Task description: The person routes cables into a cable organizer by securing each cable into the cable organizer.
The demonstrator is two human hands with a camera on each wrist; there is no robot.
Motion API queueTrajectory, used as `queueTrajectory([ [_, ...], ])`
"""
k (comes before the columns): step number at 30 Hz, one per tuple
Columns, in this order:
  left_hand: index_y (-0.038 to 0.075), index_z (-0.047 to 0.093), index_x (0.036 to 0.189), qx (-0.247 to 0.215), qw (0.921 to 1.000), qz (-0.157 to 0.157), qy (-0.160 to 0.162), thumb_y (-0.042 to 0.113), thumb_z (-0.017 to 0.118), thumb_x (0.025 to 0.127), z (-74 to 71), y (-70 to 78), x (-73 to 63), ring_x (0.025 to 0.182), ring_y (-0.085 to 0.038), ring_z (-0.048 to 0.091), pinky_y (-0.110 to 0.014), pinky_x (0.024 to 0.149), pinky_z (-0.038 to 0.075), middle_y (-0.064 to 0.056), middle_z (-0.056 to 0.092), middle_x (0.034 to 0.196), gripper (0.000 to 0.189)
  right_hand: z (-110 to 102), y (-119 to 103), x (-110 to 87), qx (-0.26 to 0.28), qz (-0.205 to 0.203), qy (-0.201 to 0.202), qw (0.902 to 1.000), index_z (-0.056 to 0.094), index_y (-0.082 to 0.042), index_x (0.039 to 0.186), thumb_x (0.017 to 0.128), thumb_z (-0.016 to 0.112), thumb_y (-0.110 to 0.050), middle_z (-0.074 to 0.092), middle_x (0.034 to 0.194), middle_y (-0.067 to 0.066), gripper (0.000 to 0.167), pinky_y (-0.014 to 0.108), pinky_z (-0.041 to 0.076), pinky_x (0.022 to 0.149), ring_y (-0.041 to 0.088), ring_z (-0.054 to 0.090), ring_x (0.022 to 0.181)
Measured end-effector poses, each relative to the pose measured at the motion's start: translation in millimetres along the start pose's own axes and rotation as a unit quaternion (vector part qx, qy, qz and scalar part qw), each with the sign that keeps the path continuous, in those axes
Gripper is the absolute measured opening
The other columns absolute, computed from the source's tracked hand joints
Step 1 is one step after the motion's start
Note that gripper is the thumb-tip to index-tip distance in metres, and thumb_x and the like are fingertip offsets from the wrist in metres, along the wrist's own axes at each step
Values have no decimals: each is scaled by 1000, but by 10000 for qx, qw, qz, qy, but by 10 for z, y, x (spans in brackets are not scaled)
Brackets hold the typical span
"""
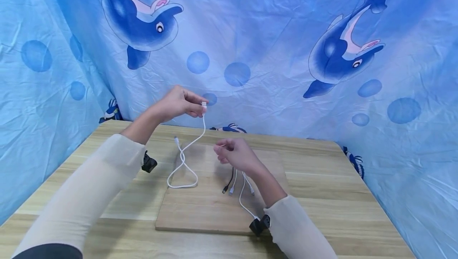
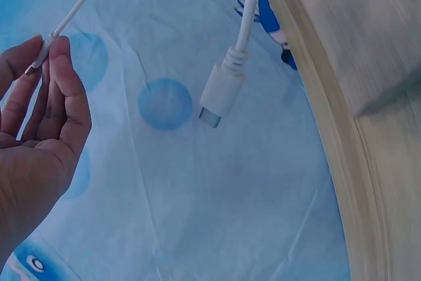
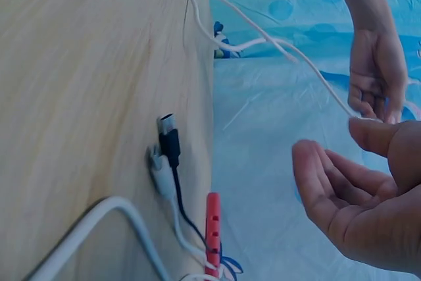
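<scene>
My left hand (image 1: 180,102) is raised above the table's far part, pinching one end of a white charging cable (image 1: 184,163) between thumb and fingers. The cable hangs in a crossed loop, and its free white connector (image 2: 222,93) dangles close to the left wrist camera. My right hand (image 1: 234,153) is over the wooden board, lower and to the right; in the right wrist view a gap shows between its thumb and fingers, with nothing held. Below it, several cables hang with their plugs down, among them a black plug (image 3: 169,143) and a white plug (image 3: 160,174).
A red slotted bar (image 3: 212,228) sits by the hanging cables. Under the hands, the wooden board (image 1: 200,215) lies on the light wooden table (image 1: 322,219). Blue dolphin-print fabric (image 1: 250,24) stands behind and at both sides. Small black wrist cameras (image 1: 148,163) are on the sleeves.
</scene>
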State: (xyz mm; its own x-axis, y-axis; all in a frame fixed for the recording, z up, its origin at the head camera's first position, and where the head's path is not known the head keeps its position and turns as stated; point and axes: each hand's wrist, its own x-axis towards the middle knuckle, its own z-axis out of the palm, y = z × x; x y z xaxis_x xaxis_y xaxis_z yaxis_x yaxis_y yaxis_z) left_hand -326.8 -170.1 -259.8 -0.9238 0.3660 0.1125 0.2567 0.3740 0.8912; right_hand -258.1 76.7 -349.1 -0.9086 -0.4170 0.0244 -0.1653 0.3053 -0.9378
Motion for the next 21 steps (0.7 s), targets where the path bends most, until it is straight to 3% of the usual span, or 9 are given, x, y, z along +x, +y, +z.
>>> queueTrajectory([
  [3, 5, 74, 123, -161, 9998, 80, -88, 13, 78, 91, 76, 28, 21, 96, -33, 74, -42, 87, 60, -13, 77, 102, 33, 47, -38, 80, 170, -242, 297, 9991, 67, 4, 123, 104, 62, -16, 70, 102, 14, 29, 33, 61, 80, 26, 70, 92],
  [8, 2, 74, 121, -355, 9989, 252, -184, 10, 78, 90, 193, 37, 68, 90, -28, 75, -42, 86, 60, -12, 78, 99, 32, 140, -105, 181, 577, -483, 842, 9936, 69, 5, 118, 103, 63, -14, 70, 100, 21, 25, 34, 62, 78, 27, 71, 90],
  [15, 1, 72, 124, -470, 9980, 272, -312, 10, 78, 91, 298, -27, 106, 90, -27, 75, -41, 85, 60, -12, 78, 98, 34, 250, -103, 193, 1463, -128, 1192, 9820, 67, 4, 114, 104, 60, -12, 71, 98, 18, 20, 35, 62, 77, 20, 72, 84],
  [21, 2, 73, 123, -534, 9978, 228, -307, 9, 78, 91, 375, -118, 141, 93, -33, 75, -42, 85, 60, -14, 77, 99, 33, 279, -12, 172, 1862, 68, 1150, 9757, 63, 6, 113, 105, 58, -10, 71, 103, 23, 18, 36, 62, 80, 23, 73, 88],
])
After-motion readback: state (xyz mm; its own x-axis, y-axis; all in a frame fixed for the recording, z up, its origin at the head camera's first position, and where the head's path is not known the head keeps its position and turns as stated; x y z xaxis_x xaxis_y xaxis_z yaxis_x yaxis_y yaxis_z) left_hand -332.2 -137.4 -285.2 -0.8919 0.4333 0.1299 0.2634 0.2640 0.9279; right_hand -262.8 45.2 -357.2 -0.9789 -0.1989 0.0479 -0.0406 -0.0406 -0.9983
